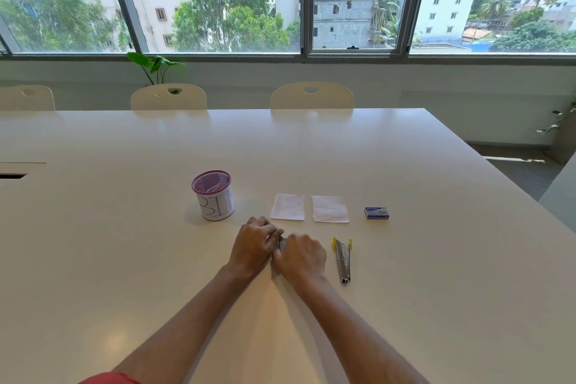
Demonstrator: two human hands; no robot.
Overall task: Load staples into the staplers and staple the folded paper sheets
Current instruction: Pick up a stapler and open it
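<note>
Both hands, left hand (254, 243) and right hand (300, 256), curl around a small metal stapler (282, 243) on the bench (405, 165) — stiff, slick, probably light, best pinched along its sides.

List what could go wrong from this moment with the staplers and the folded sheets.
Both hands, left hand and right hand, crowd tightly over one stapler, hiding most of it; a fingertip might get pinched as it closes.

The staple box lies apart at the right, seemingly closed, so loading may stall.

The second stapler lies close to the right hand; a sideways move could knock it.
</note>
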